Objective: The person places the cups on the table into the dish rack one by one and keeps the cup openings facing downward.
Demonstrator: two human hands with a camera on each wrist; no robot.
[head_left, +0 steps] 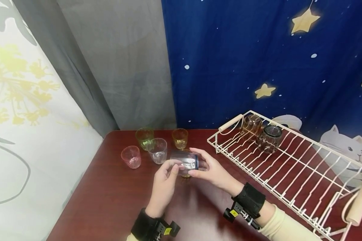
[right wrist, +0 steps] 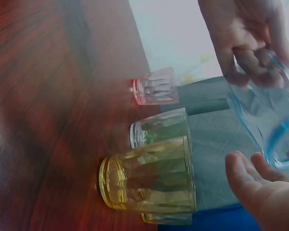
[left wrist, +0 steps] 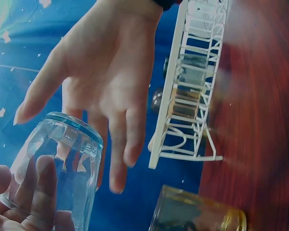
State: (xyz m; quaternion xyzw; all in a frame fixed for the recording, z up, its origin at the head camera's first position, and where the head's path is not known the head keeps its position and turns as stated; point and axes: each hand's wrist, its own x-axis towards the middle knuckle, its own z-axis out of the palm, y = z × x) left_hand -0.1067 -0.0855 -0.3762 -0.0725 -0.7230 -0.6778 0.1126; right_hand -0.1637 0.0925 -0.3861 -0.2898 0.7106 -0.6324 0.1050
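A pale blue drinking glass (head_left: 184, 160) is held on its side above the table. My left hand (head_left: 166, 180) grips it by the rim end, with fingers inside the mouth and the thumb outside, as the left wrist view shows. At the glass's thick blue base is my right hand (head_left: 212, 170), its fingers spread and fairly straight; whether they touch the glass I cannot tell. Below the held glass stands a yellow glass (right wrist: 149, 178), mostly hidden in the head view. Nearby stand a clear glass (head_left: 157, 151), a pink glass (head_left: 131, 157), a green glass (head_left: 144, 138) and another yellow glass (head_left: 180, 138).
To the right stands a white wire dish rack (head_left: 289, 155) with wooden handles. At its far left end, an amber glass (head_left: 251, 126) and a dark grey glass (head_left: 269, 138) rest upside down. Curtains (head_left: 138, 67) hang behind the dark red table (head_left: 108, 201).
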